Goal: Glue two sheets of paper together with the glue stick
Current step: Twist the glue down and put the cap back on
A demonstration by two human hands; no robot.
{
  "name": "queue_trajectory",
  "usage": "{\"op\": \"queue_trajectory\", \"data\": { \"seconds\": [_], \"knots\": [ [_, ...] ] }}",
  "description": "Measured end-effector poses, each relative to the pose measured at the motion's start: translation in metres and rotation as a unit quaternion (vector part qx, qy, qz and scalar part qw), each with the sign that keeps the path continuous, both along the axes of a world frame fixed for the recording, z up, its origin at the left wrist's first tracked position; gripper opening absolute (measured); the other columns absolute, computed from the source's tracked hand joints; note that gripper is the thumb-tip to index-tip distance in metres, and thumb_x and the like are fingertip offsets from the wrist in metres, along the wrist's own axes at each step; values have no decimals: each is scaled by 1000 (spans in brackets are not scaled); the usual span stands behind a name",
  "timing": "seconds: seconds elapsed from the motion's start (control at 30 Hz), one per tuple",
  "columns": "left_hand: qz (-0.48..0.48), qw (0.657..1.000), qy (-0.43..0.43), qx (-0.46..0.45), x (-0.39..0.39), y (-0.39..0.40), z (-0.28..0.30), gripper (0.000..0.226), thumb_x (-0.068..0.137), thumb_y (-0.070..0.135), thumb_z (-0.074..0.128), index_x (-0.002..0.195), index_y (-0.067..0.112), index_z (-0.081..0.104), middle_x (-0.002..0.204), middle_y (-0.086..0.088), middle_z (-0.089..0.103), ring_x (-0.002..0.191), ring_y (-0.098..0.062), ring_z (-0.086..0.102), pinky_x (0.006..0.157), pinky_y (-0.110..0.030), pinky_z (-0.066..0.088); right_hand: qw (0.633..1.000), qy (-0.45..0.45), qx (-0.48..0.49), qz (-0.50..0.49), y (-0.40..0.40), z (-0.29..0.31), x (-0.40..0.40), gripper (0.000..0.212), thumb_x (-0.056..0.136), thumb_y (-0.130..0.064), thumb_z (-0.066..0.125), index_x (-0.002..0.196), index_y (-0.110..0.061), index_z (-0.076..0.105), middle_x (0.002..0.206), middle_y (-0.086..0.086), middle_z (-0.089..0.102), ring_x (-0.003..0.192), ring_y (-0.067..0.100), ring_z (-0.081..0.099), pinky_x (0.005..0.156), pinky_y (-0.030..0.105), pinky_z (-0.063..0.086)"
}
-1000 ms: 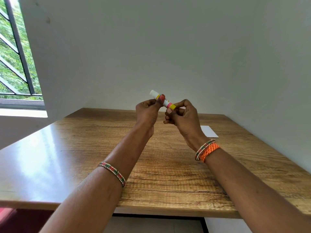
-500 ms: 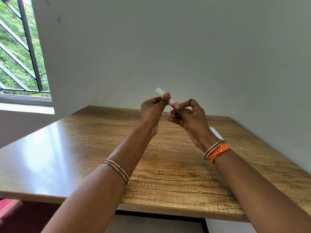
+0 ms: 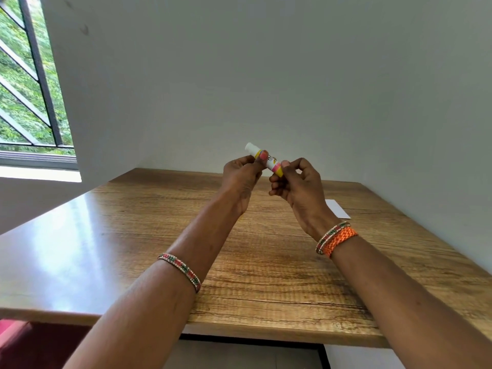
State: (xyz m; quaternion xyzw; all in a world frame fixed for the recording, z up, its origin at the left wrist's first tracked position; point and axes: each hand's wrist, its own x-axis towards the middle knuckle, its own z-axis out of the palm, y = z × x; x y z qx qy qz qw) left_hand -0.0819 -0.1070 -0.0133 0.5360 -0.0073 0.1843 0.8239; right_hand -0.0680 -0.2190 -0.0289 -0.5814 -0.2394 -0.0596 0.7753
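Observation:
Both hands hold a white glue stick (image 3: 271, 162) with yellow and pink bands up in the air above the far part of the wooden table (image 3: 239, 257). My left hand (image 3: 242, 177) pinches its upper part near the white end, which points up and to the left. My right hand (image 3: 295, 185) pinches its lower end between thumb and fingers. A white sheet of paper (image 3: 337, 208) lies flat on the table behind my right wrist, partly hidden by it. I cannot tell whether it is one sheet or two.
The table stands in a corner, with pale walls (image 3: 266, 75) at the back and on the right. A barred window (image 3: 29, 83) is at the left. The table's front edge (image 3: 266, 328) lies under my forearms.
The hands with the glue stick have stayed at about the same height. My right thumb has shifted on the lower end of the stick. The view has swung slightly.

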Motion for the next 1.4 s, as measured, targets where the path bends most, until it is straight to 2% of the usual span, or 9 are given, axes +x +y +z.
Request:
{"op": "queue_trajectory", "data": {
  "seconds": [0.3,0.4,0.53,0.7,0.8,0.93,1.13,1.23,1.4],
  "knots": [
    [55,995,61,-59,-2,1,3,18,78,20,73,82,5,63,85,-9,68,94,-17,65,87,-25,49,934,-234,-196,-187,2,-4,-3,13,94,-21,54,89,-10,48,79,9,67,68,18,66,56,32,57],
    [87,992,84,-36,-5,6,3,24,76,23,74,87,4,63,88,-10,67,86,-15,64,79,-23,48,893,-289,-295,-182,0,-7,-2,25,88,-14,61,109,-13,48,87,6,63,74,18,63,65,36,58],
    [232,940,29,248,-7,39,2,27,73,34,76,77,10,64,71,-3,63,72,-15,58,63,-26,42,890,-240,-350,-167,7,-14,6,75,78,3,62,140,-20,26,98,1,54,86,14,57,75,21,50],
    [317,812,34,489,-16,84,-15,32,70,41,76,89,17,67,81,-6,69,73,-22,65,65,-32,52,856,-125,-493,-91,24,-26,27,54,82,-29,68,130,-17,48,116,1,57,103,16,53,85,28,44],
    [277,840,64,462,-15,96,-21,33,72,38,75,94,14,72,88,-6,67,77,-17,56,56,-24,39,813,-118,-565,-78,35,-34,30,49,79,-45,67,121,-23,55,116,-3,60,108,17,54,97,43,42],
    [234,876,66,416,-10,98,-19,29,77,31,73,100,13,71,92,-3,62,80,-16,53,62,-27,42,827,-140,-537,-91,42,-38,32,31,81,-41,65,107,-24,61,106,-5,64,102,15,54,95,45,40],
    [131,927,46,350,-8,95,-19,25,78,19,72,100,9,67,98,-8,61,88,-18,60,62,-24,58,895,-153,-406,-106,35,-30,31,20,79,-19,70,86,-14,52,91,9,62,84,24,59,70,36,50],
    [94,944,18,315,-10,90,-19,18,80,12,70,97,7,66,89,-6,58,83,-15,58,62,-19,57,932,-147,-310,-115,27,-23,31,12,82,-14,69,86,-13,58,87,10,67,82,26,66,75,45,58],
    [52,964,25,261,-12,87,-20,18,85,2,62,103,-1,63,91,-6,59,81,-13,59,77,-20,54,949,-137,-230,-163,23,-19,25,22,92,-7,55,109,-7,68,91,3,66,82,18,64,80,31,58]
  ]
}}
